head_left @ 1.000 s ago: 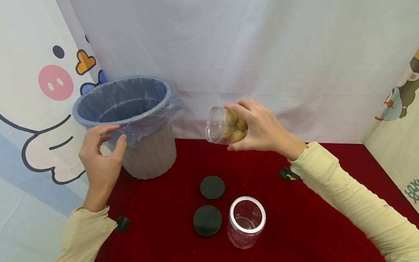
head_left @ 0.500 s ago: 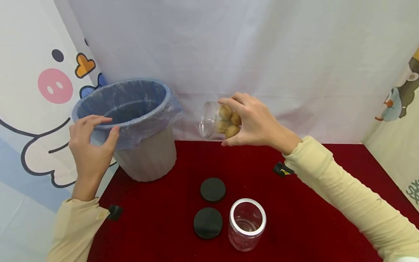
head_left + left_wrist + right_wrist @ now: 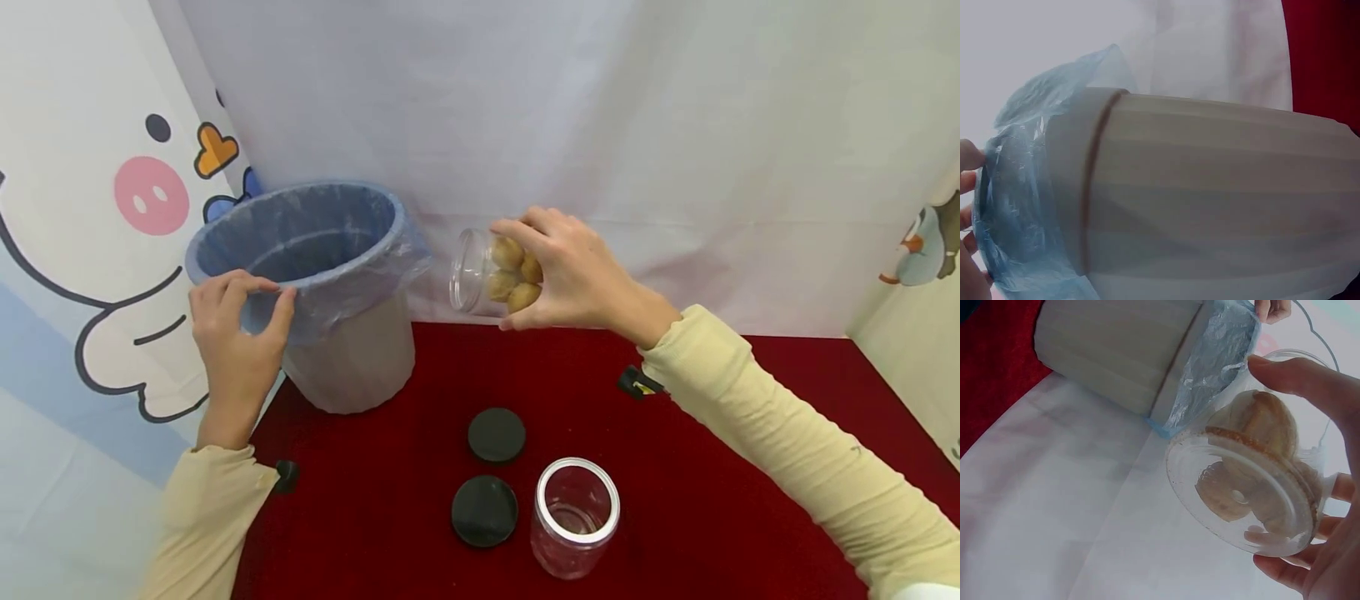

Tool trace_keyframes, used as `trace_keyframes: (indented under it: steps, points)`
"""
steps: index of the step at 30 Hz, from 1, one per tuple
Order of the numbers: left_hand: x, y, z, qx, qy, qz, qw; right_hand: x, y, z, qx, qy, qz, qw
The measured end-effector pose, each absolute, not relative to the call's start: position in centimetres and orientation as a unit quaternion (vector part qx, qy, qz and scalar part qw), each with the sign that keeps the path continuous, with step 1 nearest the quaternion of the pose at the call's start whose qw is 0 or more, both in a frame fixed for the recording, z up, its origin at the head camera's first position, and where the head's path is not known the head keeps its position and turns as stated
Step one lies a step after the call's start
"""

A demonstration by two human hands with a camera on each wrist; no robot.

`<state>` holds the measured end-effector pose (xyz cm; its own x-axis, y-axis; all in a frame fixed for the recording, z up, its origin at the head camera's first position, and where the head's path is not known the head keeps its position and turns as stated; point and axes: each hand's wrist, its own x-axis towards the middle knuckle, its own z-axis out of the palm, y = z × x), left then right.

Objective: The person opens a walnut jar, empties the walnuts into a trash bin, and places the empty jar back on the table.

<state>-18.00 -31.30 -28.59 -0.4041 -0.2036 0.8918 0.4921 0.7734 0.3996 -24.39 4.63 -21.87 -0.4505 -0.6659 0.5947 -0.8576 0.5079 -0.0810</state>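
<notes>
My left hand pinches the near rim of a pale trash can, where a blue plastic liner folds over the edge. In the left wrist view, the fingertips lie right at the lined rim. To the right of the can, my right hand grips a clear plastic jar around its base end, holding it raised and tipped sideways. Its open mouth faces the can. Several round brown pieces sit inside towards the base; the right wrist view shows them through the jar's bottom.
On the red tabletop lie two round black lids, one in front of the other. A second clear jar stands upright beside them with its mouth uncovered. A white cloth backdrop hangs behind.
The left hand has closed its fingers and thumb onto the can's rim. The right hand has carried the tipped jar left and slightly up, nearer the can; the brown pieces stay inside.
</notes>
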Motion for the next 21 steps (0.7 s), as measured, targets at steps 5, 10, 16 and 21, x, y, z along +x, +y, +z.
trace_keyframes:
  steps: [5, 10, 16, 21]
  points:
    - [-18.3, -31.2, -28.9, -0.099, -0.76, -0.325, 0.554, -24.5, 3.9, -21.8, 0.464, -0.831, 0.18, 0.248]
    - [-18.1, -31.1, -28.7, -0.093, -0.763, -0.325, 0.551, -24.6, 3.4, -21.6, 0.468, -0.828, 0.178, 0.252]
    - [-17.8, -30.8, -28.8, -0.077, -0.764, -0.334, 0.547, -24.9, 3.1, -21.3, 0.473, -0.827, 0.171, 0.252]
    - [-17.7, -30.6, -28.8, -0.077, -0.766, -0.333, 0.544, -25.1, 2.8, -20.8, 0.476, -0.826, 0.164, 0.252]
